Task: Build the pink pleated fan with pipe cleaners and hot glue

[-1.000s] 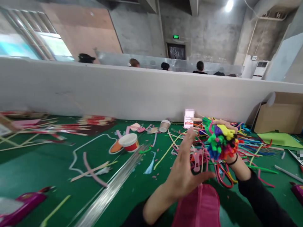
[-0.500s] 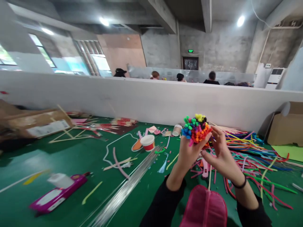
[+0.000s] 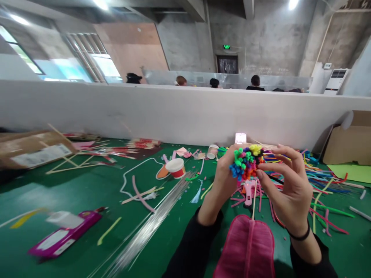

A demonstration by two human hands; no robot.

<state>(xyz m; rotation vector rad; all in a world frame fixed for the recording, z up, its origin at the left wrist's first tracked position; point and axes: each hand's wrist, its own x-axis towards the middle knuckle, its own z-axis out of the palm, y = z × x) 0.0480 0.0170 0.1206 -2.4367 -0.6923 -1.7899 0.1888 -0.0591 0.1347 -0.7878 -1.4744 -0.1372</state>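
Observation:
A bundle of multicoloured pipe cleaners (image 3: 246, 162) points its tips toward me, green and blue on the left, yellow on top, orange at lower right. My left hand (image 3: 224, 177) is wrapped round it from the left. At its right edge, the thumb and index finger of my right hand (image 3: 290, 185) pinch together by the orange tips, the other fingers raised and curved. A dark strand shows in the gap between that thumb and finger. Below the hands stands a magenta leaf-shaped piece (image 3: 234, 247) on a thin stick. Behind the stick lies a pink glue gun (image 3: 248, 196).
Loose pipe cleaners (image 3: 324, 193) spread across the right. A paper cup (image 3: 175, 168), clear thin rods (image 3: 156, 224) and a purple boat-like object (image 3: 58, 241) lie leftward. A lit phone (image 3: 240, 138) leans by the white partition (image 3: 174, 112). Cardboard boxes (image 3: 344, 143) flank the table; people sit beyond.
My right hand has moved right, its fingers opening wider around the bundle's edge. The bundle has turned and sits slightly lower and farther right. The lit phone has come into sight; the view has shifted.

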